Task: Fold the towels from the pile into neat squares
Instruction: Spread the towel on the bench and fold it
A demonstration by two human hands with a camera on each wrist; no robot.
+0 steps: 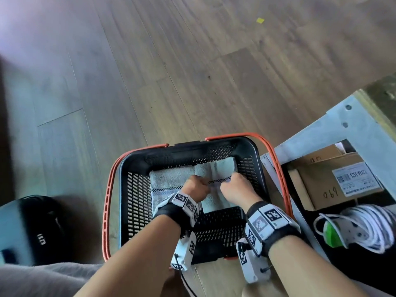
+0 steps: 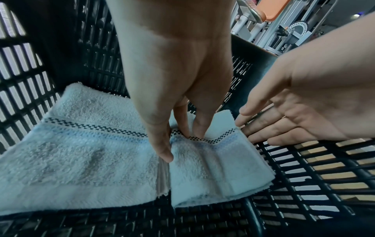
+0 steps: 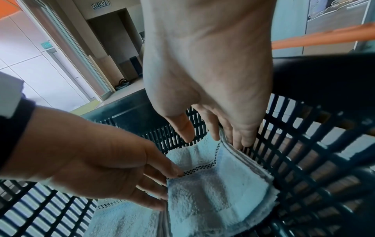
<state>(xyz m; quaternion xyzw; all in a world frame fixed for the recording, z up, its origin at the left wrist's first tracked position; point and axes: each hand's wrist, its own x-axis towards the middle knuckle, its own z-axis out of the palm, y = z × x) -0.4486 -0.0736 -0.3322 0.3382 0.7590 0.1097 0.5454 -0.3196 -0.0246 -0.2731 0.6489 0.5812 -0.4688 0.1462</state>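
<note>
At lower centre, inside a black basket (image 1: 137,189), 2 folded towels (image 1: 214,179) lie side by side; left hand (image 1: 196,188) fingers press straight down on the right one, right hand (image 1: 233,187) fingers spread beside its edge, seemingly placing it, so next comes letting go.

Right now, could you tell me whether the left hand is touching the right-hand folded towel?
Touching. In the left wrist view the left hand presses its fingers onto the towel at its checked stripe.

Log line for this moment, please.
stage: stowing folded towels | right towel in basket beside left towel | left hand fingers press it | right hand open at edge
</note>
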